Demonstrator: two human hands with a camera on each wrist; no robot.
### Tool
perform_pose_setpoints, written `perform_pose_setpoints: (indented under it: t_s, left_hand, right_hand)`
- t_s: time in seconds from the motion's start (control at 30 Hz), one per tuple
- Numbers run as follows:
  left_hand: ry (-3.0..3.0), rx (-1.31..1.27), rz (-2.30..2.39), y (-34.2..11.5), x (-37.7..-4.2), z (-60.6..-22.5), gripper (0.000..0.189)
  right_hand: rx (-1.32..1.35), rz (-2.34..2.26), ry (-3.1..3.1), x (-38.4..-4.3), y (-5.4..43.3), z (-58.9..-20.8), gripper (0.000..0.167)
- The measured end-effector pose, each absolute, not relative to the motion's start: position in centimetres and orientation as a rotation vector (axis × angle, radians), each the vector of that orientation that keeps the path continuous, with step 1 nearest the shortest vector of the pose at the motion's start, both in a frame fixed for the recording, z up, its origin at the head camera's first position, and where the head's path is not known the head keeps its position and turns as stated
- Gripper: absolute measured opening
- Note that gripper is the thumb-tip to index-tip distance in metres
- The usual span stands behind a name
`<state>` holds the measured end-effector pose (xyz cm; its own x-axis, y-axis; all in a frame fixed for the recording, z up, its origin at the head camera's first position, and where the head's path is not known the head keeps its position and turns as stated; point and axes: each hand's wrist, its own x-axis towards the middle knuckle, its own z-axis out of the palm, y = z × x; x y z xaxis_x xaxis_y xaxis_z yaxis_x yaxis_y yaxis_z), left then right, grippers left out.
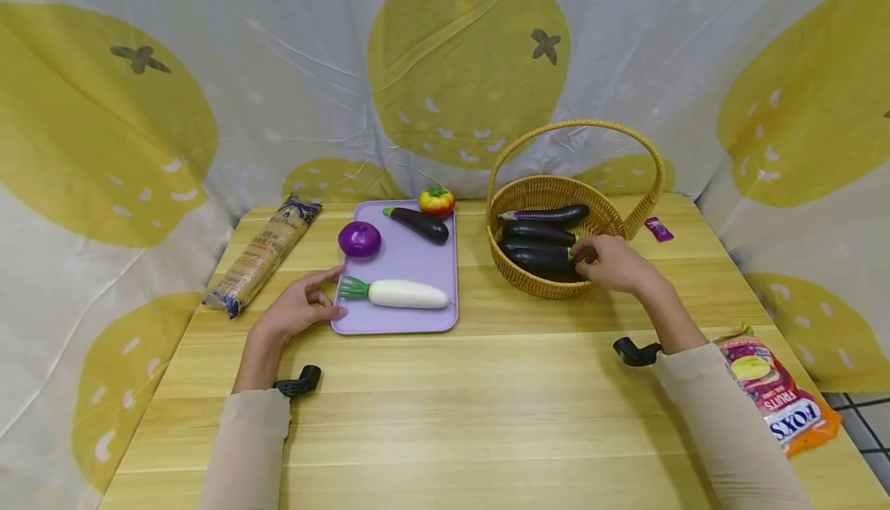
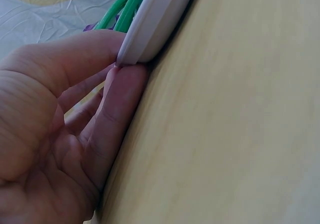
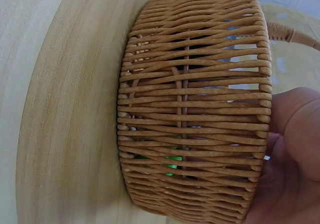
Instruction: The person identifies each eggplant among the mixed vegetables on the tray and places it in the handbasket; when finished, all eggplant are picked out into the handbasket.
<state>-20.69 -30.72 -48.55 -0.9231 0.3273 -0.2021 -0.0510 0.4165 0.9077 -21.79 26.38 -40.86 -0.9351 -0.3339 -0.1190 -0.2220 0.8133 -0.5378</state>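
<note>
My left hand (image 1: 304, 305) pinches the left edge of a lilac tray (image 1: 410, 324); the left wrist view shows the thumb on its rim and a finger below. On the tray lie a white radish (image 1: 409, 294) with green leaves, a purple onion-like vegetable (image 1: 360, 240), a small eggplant (image 1: 420, 225) and a red-yellow fruit (image 1: 436, 202). My right hand (image 1: 613, 263) reaches over the near right rim of a wicker basket (image 3: 195, 99), its fingertips holding the stem end of the nearest eggplant (image 1: 538, 260). Behind it lie two more eggplants (image 1: 545, 215). The weave partly hides those fingers.
A long plastic-wrapped package (image 1: 264, 257) lies left of the tray. A small purple wrapped sweet (image 1: 659, 229) is right of the basket, whose tall handle (image 1: 584, 122) arches up. Near the right table edge, a Fox's candy bag (image 1: 782, 398) lies partly behind my right sleeve.
</note>
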Motion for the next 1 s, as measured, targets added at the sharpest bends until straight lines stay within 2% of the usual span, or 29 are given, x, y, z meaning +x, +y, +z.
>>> perform_pose_setpoints:
  t_s: [0.57, 1.0]
  left_hand:
    - [2.333, 0.228, 1.499, -30.9, -20.7, -48.7, 0.089]
    - [2.359, 0.249, 1.48, -30.8, -20.6, -48.7, 0.09]
  right_hand:
    - [-0.352, -1.124, 2.851, -21.4, 26.0, -41.5, 0.047]
    - [-0.375, -1.425, 2.753, -21.4, 21.0, -41.7, 0.049]
